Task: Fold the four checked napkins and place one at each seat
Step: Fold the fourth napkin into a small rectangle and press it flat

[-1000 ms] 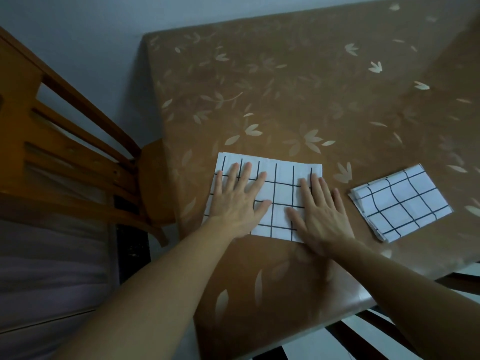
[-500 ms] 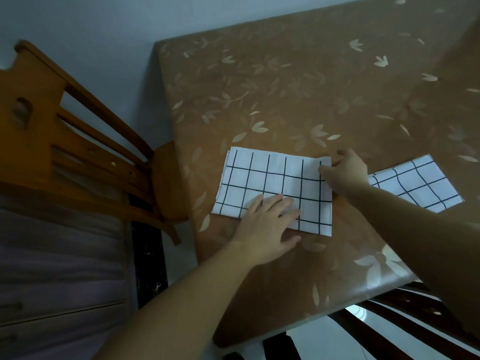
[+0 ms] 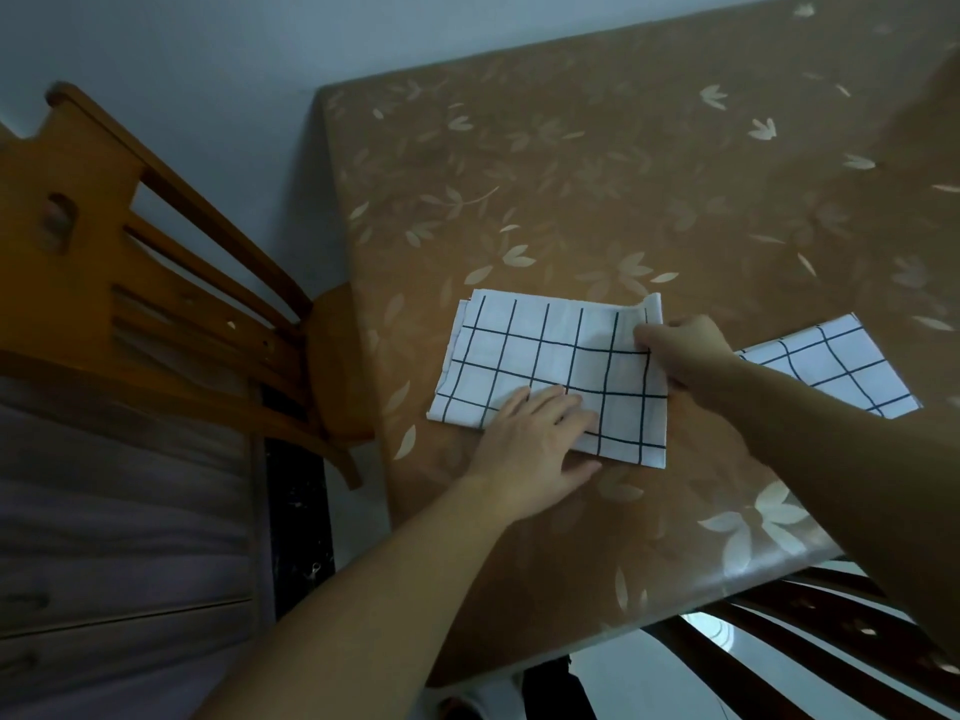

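While my left hand [image 3: 535,439] lies flat and spread on the near edge of the checked napkin [image 3: 550,371], it serves as an anchor, so the cloth cannot slide on the slick surface [image 3: 571,163] when the other end is lifted. My right hand [image 3: 685,356] is closed on the napkin's right edge, thumb on top and fingers curled under, and that edge curls up slightly at its far corner. I judge this to be the start of a fold that carries the right end over toward the left.

This napkin is already a long rectangle of more than 1 layer, lying near the surface's left edge and close to its near edge, in front of the wooden chair [image 3: 130,283] at the left. That position suggests it is meant for this seat, so folding it in place saves a carry.

Just to the right, partly hidden behind my right forearm, a 2nd napkin [image 3: 831,363] lies folded, near the surface's near edge above the dark slatted chair [image 3: 779,646] at the bottom right. I cannot see any others from this view.
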Demonstrator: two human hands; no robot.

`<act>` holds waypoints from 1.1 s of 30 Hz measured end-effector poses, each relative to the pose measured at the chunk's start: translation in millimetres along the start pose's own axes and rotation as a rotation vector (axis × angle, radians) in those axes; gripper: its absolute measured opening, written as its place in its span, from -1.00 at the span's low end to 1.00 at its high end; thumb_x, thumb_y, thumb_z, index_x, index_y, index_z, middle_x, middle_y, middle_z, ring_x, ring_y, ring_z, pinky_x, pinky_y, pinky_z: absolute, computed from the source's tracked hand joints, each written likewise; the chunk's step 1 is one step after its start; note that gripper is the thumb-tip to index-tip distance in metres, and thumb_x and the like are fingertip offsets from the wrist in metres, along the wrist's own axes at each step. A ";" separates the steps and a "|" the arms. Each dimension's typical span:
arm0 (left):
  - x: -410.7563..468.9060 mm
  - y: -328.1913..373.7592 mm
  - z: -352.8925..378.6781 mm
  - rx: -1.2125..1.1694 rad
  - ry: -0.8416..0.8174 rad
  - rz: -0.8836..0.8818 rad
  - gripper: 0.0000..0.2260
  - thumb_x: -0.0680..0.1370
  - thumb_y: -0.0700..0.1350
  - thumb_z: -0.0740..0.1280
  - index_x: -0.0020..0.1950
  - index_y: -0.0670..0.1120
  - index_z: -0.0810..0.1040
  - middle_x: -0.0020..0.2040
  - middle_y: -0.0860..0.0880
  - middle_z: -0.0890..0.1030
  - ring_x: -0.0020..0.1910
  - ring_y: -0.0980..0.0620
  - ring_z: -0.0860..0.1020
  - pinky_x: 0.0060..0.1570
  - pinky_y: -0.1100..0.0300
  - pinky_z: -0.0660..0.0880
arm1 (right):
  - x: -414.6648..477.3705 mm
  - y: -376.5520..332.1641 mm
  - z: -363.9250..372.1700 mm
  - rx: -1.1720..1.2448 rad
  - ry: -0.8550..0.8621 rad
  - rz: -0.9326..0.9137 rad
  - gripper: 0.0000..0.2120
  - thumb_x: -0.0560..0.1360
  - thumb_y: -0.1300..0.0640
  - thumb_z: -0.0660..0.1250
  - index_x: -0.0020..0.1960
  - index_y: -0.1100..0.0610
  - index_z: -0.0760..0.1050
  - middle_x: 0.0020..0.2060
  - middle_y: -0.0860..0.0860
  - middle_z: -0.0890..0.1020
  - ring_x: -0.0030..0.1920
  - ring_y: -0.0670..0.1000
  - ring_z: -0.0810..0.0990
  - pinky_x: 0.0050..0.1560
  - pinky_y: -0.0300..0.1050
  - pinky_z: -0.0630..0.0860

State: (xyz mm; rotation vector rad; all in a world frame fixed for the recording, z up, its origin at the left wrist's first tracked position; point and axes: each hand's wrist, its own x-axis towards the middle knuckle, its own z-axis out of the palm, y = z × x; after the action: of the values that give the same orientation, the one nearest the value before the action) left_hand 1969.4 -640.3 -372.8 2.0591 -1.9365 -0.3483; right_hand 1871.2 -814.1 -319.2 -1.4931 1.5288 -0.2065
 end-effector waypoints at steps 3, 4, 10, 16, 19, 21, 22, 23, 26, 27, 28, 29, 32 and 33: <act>1.7 2.0 3.6 -0.006 0.071 -0.016 -0.51 0.50 0.18 0.34 0.38 0.02 0.42 0.37 0.01 0.45 0.40 -0.02 0.34 0.45 0.00 0.18 | -3.7 0.1 -1.2 0.278 -0.036 0.122 -0.91 0.45 0.32 0.29 -0.18 0.21 0.40 -0.27 0.13 0.48 -0.30 0.07 0.49 -0.24 -0.07 0.50; 2.1 1.9 4.0 -0.010 0.104 -0.020 -0.51 0.48 0.16 0.38 0.35 0.01 0.44 0.32 0.01 0.49 0.36 -0.02 0.39 0.41 -0.02 0.25 | -4.6 1.3 -0.9 0.361 -0.046 0.148 -0.93 0.46 0.34 0.30 -0.09 0.24 0.42 -0.27 0.13 0.46 -0.26 0.10 0.48 -0.18 -0.05 0.47; 5.2 -0.8 -6.6 -0.067 0.436 -0.141 -0.72 0.30 -0.22 0.46 -0.04 0.01 0.66 -0.06 0.09 0.65 0.00 -0.01 0.53 0.04 0.11 0.29 | -14.2 12.9 -1.6 0.497 -0.097 0.121 -0.86 0.49 0.35 0.30 0.02 0.21 0.46 -0.16 0.14 0.53 -0.22 0.08 0.57 -0.42 -0.19 0.55; -29.7 -43.4 -24.0 -0.180 0.328 -0.317 -0.64 0.35 -0.39 0.37 -0.03 0.05 0.63 -0.02 0.13 0.60 -0.02 0.02 0.55 -0.04 0.07 0.50 | -25.9 18.6 -13.6 0.502 -0.386 0.096 -0.84 0.57 0.20 0.18 0.10 0.14 0.49 -0.05 0.18 0.64 -0.16 0.17 0.68 -0.19 0.05 0.63; -45.5 -62.7 -33.0 -0.296 0.285 -0.326 -0.70 0.39 -0.43 0.38 -0.02 -0.08 0.64 -0.02 0.02 0.60 -0.02 0.00 0.56 -0.07 -0.01 0.57 | -26.9 23.9 -10.1 0.018 -0.376 -0.215 -0.64 0.55 0.27 0.27 0.33 0.07 0.41 0.05 0.08 0.64 -0.15 0.06 0.68 -0.23 -0.12 0.62; -51.8 -71.5 -37.1 -0.306 0.287 -0.321 -0.74 0.41 -0.41 0.38 -0.02 -0.10 0.64 -0.04 -0.02 0.61 -0.02 -0.01 0.56 -0.05 0.04 0.56 | -27.5 25.1 -3.9 -0.487 -0.297 -0.518 -0.41 0.48 0.19 0.38 0.45 -0.04 0.27 0.26 0.03 0.51 0.03 0.05 0.60 -0.05 -0.08 0.58; -54.3 -74.3 -38.7 -0.327 0.287 -0.327 -0.75 0.42 -0.40 0.38 -0.02 -0.10 0.63 -0.04 -0.02 0.61 -0.03 0.00 0.57 -0.05 0.09 0.55 | -28.8 25.3 1.0 -0.682 -0.269 -0.633 -0.31 0.46 0.18 0.39 0.49 -0.08 0.18 0.37 0.02 0.39 0.18 0.06 0.52 0.09 0.00 0.55; -56.6 -76.1 -40.0 -0.352 0.282 -0.335 -0.74 0.42 -0.39 0.38 -0.02 -0.08 0.63 -0.04 -0.02 0.62 -0.03 0.02 0.57 -0.04 0.12 0.54 | -30.6 25.4 6.2 -0.804 -0.243 -0.712 -0.22 0.43 0.22 0.39 0.52 -0.10 0.10 0.45 0.01 0.27 0.31 0.09 0.40 0.22 0.07 0.48; -59.6 -78.4 -42.6 -0.389 0.247 -0.366 -0.75 0.46 -0.35 0.38 -0.01 -0.01 0.58 -0.04 0.02 0.62 -0.02 0.06 0.59 -0.06 0.17 0.56 | -29.5 26.0 17.7 -0.841 -0.202 -0.848 -0.24 0.43 0.37 0.29 0.52 -0.10 0.17 0.51 -0.01 0.19 0.44 0.11 0.22 0.39 0.11 0.29; -59.0 -80.0 -42.1 -0.394 0.245 -0.378 -0.77 0.48 -0.32 0.38 -0.01 0.00 0.58 -0.05 0.03 0.63 -0.04 0.06 0.59 -0.10 0.20 0.55 | -27.6 27.1 20.6 -0.805 -0.206 -0.875 -0.36 0.44 0.36 0.29 0.44 -0.08 0.33 0.48 -0.01 0.28 0.40 0.11 0.30 0.36 0.06 0.29; -57.9 -81.4 -41.9 -0.398 0.251 -0.399 -0.80 0.49 -0.29 0.38 -0.01 0.01 0.57 -0.08 0.05 0.63 -0.08 0.06 0.60 -0.15 0.23 0.54 | -25.6 28.3 23.2 -0.760 -0.211 -0.892 -0.49 0.44 0.32 0.33 0.31 -0.07 0.48 0.40 -0.01 0.41 0.33 0.10 0.40 0.29 0.02 0.33; -56.0 -82.4 -42.2 -0.407 0.271 -0.424 -0.84 0.51 -0.24 0.39 -0.01 0.01 0.57 -0.12 0.05 0.63 -0.12 0.06 0.60 -0.19 0.22 0.54 | -24.4 29.4 25.7 -0.701 -0.212 -0.899 -0.63 0.43 0.27 0.39 0.17 -0.05 0.57 0.27 -0.02 0.53 0.22 0.08 0.50 0.19 -0.03 0.38; -48.8 -84.0 -44.4 -0.421 0.342 -0.529 -0.85 0.53 -0.07 0.39 0.08 0.00 0.60 -0.17 -0.01 0.68 -0.17 0.02 0.62 -0.18 0.14 0.56 | -34.4 26.7 29.4 -0.453 -0.202 -0.772 -0.93 0.46 0.08 0.45 -0.09 -0.03 0.57 -0.22 -0.19 0.59 -0.18 -0.09 0.58 -0.20 -0.29 0.42; -46.3 -84.0 -44.9 -0.438 0.349 -0.576 -0.81 0.53 -0.06 0.39 0.12 -0.03 0.61 -0.13 -0.02 0.69 -0.15 0.03 0.62 -0.15 0.15 0.56 | -36.0 26.7 30.4 -0.420 -0.208 -0.726 -0.92 0.47 0.04 0.43 -0.17 -0.03 0.55 -0.31 -0.22 0.57 -0.27 -0.13 0.55 -0.29 -0.33 0.38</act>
State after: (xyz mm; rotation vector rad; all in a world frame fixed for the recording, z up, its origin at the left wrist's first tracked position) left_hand 2060.9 -587.7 -363.5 2.1475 -0.9455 -0.4473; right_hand 1867.0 -762.7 -335.9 -2.2907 0.8385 -0.1448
